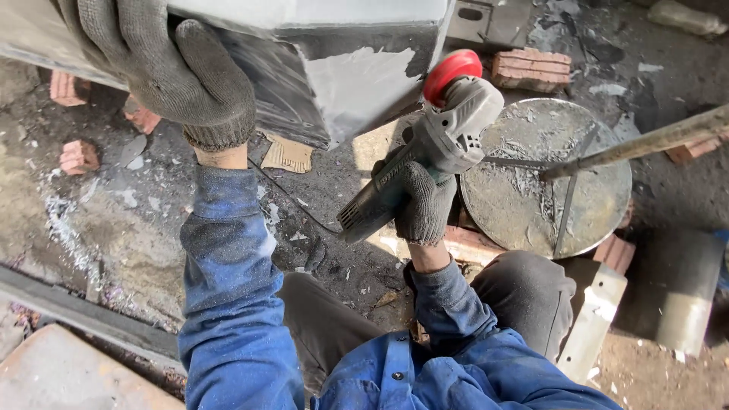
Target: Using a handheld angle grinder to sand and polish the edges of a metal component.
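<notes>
Grey-gloved right hand (419, 201) clamps grinder (425, 163), axis rising to red disc (451, 72) at box (304, 53) edge; left hand (171, 68) grips box top.

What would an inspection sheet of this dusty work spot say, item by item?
Surface: bare dirt ground, strewn with pale metal flakes.
Job's things: angle grinder with red disc guard at the edge of a grey sheet-metal piece.
Clutter: bricks, cardboard scrap, round metal plate with shavings, rusty rod.
Grips: gloved left hand lies on the metal piece; gloved right hand is closed round the grinder's body.
Cables: thin black cord trails from the grinder's tail.
Surroundings: steel beam, angle bracket.
</notes>
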